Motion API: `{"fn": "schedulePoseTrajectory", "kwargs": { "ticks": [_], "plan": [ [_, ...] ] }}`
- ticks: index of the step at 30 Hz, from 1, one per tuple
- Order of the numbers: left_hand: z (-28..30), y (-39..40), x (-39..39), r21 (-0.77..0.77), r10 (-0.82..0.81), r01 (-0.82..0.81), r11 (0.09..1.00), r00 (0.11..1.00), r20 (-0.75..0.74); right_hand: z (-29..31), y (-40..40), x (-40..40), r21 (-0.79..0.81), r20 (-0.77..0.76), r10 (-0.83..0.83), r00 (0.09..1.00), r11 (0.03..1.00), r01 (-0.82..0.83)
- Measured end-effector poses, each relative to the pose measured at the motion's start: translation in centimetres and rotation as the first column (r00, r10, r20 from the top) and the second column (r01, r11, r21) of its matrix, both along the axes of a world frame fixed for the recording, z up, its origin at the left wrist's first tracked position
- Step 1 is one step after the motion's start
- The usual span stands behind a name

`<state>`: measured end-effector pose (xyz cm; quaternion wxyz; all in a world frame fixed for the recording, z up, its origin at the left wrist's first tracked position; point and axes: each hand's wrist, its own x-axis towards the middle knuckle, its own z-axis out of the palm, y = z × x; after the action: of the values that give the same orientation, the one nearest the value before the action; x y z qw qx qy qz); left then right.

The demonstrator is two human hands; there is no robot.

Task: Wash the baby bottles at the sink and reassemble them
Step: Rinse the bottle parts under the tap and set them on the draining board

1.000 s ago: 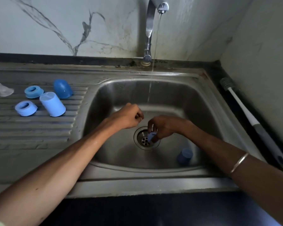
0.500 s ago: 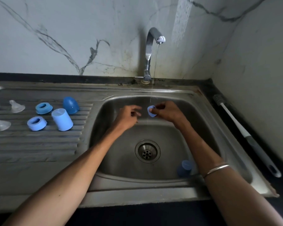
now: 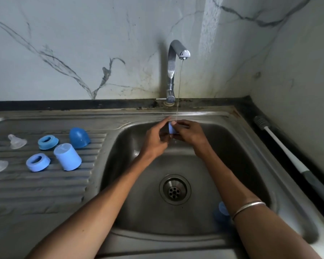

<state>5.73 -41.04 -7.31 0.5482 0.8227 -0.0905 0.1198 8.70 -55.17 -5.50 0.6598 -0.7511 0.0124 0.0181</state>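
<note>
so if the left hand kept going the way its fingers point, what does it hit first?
Left hand points up-right at the blue part the right hand pinches; it seems to touch it already.

Light blue cap [image 3: 172,128]; two light blue rings [image 3: 38,162]; darker blue dome cover [image 3: 79,137]; steel-grey ribbed drainboard [image 3: 36,186]; white, grey-veined marble wall [image 3: 82,53]; white-and-grey brush [image 3: 295,165].

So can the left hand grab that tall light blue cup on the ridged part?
Probably yes, once it lets go. The left hand is busy with the small blue piece, but nothing blocks the tall light blue cup.
</note>
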Motion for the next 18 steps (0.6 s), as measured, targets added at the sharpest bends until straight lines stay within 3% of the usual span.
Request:
{"fn": "schedulePoseTrajectory", "kwargs": {
  "ticks": [4, 9, 13, 18],
  "plan": [
    [0.0, -0.1, 0.7, -0.086, -0.019, 0.018, 0.996, 1.000, -0.019, -0.2, -0.4, 0.1, -0.040, -0.032, -0.005, 0.999, 0.999, 0.004],
    [0.1, -0.7, 0.6, -0.092, -0.025, 0.023, 0.995, 1.000, -0.019, 0.4, -1.2, -0.3, 0.145, -0.022, 0.152, 0.988, 0.978, -0.147],
    [-0.3, -1.1, 0.8, 0.010, -0.005, 0.004, 1.000, 0.997, 0.079, 0.1, -1.5, -0.2, 0.120, -0.062, 0.090, 0.994, 0.989, -0.082],
    [-0.3, -1.1, 0.5, -0.073, 0.001, 0.004, 0.997, 0.998, 0.067, 0.1, -1.5, -0.3, 0.099, -0.064, 0.094, 0.994, 0.991, -0.087]
  ]
}}
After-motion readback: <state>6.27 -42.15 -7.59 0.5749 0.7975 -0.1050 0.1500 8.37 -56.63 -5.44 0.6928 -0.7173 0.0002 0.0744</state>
